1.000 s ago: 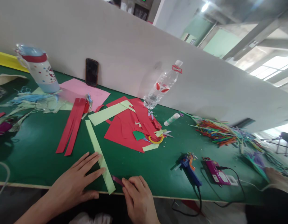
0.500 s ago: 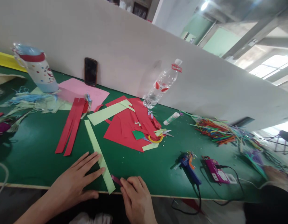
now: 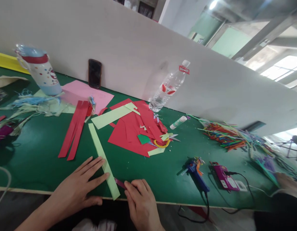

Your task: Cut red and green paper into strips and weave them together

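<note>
Pale partition (image 3: 129, 48) behind green tabletop (image 3: 169, 179); ceiling lamp (image 3: 213, 4) lit, window (image 3: 280, 69) at far right (panes glaring white).

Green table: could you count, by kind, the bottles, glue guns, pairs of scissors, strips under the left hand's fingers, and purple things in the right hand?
Bottles: 2, a patterned bottle and a clear bottle
Glue guns: 1 blue glue gun
Scissors: 1 yellow-handled pair
Strips under left hand: 1 pale green strip
Purple things in right hand: 1 purple tool
Total: 6

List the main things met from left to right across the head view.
Patterned bottle, red paper strips, pale green strip, thin purple item, right hand, blue glue gun, purple socket box, co-worker's hand.
</note>
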Available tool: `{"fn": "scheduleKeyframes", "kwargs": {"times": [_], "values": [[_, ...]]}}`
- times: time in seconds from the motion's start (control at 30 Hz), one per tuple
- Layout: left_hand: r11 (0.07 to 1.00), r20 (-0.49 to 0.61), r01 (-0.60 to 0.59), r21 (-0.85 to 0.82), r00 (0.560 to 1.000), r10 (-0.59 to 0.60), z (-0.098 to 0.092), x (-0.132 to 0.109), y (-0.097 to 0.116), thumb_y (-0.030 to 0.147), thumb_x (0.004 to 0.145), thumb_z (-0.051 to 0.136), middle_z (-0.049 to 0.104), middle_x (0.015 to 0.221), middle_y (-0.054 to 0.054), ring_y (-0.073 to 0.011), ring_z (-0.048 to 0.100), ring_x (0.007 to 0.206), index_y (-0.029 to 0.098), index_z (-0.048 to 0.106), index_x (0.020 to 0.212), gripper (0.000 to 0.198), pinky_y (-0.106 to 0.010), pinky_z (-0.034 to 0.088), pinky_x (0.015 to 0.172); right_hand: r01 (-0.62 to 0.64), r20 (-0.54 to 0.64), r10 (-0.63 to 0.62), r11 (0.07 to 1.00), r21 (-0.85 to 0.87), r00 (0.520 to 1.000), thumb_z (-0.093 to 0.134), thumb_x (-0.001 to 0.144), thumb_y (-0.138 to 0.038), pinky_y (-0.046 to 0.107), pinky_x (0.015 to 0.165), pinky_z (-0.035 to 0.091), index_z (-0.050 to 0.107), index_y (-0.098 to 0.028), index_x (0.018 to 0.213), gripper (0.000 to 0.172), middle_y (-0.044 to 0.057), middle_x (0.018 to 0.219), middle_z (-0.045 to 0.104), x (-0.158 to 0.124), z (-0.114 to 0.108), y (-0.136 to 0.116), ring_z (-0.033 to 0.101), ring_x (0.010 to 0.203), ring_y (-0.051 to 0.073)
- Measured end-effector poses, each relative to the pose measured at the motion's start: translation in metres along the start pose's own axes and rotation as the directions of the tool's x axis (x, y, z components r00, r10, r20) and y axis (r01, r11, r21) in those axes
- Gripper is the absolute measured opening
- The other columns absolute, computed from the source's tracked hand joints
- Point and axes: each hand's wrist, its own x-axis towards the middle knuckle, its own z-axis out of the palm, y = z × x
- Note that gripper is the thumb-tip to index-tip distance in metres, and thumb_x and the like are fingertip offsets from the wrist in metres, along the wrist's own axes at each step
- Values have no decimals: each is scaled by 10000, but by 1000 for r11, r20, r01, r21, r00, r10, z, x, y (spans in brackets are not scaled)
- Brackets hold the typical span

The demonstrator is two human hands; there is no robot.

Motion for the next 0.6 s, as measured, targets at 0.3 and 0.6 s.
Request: {"fn": "scheduleKeyframes", "kwargs": {"times": [0.3,0.6], "values": [[1000,-16,5,2,1000,-5,0,0,0,671,821,640,437,1562,-94,-326,433,1409,334,546,1392,669,-491,396,1125,-7,13,7,1000,-3,1000,474,972,-143,348,689,516,675,-180,1138,263,71,862,633,3,2,0,579,752,210],[999,-37,-29,27,999,30,2,1,-1,700,820,612,437,1559,-109,-326,443,1399,322,534,1406,701,-479,404,1112,4,21,-3,1000,-13,1000,480,975,-129,328,695,499,667,-181,1151,263,71,873,636,10,6,1,581,767,208]]}}
